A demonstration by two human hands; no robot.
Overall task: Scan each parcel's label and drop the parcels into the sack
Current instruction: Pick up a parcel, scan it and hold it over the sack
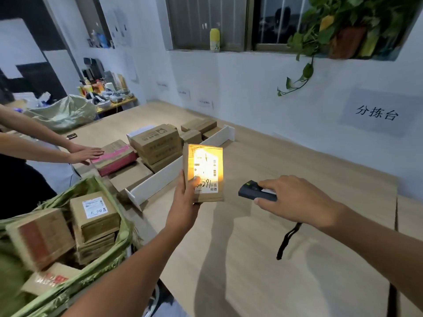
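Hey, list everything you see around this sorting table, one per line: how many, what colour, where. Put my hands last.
table: one, light wood
held parcel: one, brown, label lit up, upright, centre of view
scanner: one, dark grey, right of the held parcel
near sack: one, green, lower left, open
parcels in near sack: several, brown, stacked
tray: one, white, mid-table
parcels on table: several, brown, piled by the tray
pink-taped parcel: one, brown and pink, pile's left end
far sack: one, green, far left
plant: one, green, windowsill, upper right
bottle: one, yellow, windowsill
sign: one, white, right wall
other person's hand: one, flat on the pink-taped parcel
left hand: grips the held parcel
right hand: holds the scanner
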